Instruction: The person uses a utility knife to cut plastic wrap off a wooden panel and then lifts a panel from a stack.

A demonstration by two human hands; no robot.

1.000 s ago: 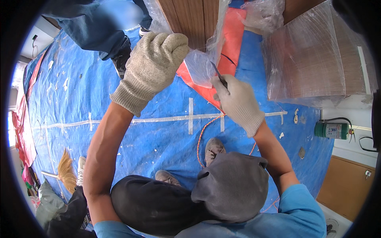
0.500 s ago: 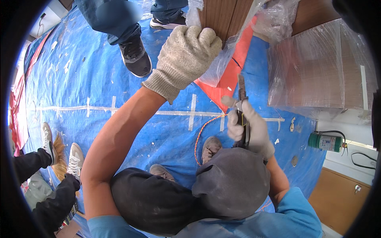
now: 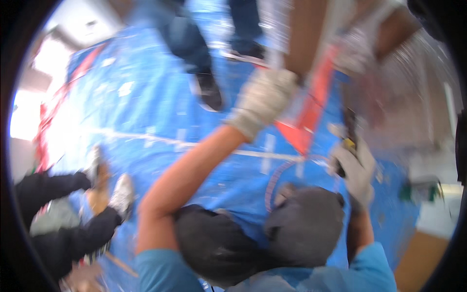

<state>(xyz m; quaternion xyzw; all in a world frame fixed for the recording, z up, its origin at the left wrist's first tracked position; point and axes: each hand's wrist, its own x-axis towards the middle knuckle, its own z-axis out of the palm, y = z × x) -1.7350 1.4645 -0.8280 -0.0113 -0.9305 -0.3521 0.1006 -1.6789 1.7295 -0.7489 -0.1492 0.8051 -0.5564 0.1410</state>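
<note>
Brown panel (image 3: 305, 41), clear plastic wrap (image 3: 275, 27) along its sides.

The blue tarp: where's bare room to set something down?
Mostly open tarp lies above the white tape line, between the far-left red sheet and lower black sneaker. Crowded: around the gloved left hand, brown panel and plastic wrap.

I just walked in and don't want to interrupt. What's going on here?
A gloved person crouches over a blue sheet. The left hand is at the near end of a brown panel with clear wrap along it; blur hides its grip. The right hand holds a knife, apart from the panel. Two other people's legs show nearby.
</note>
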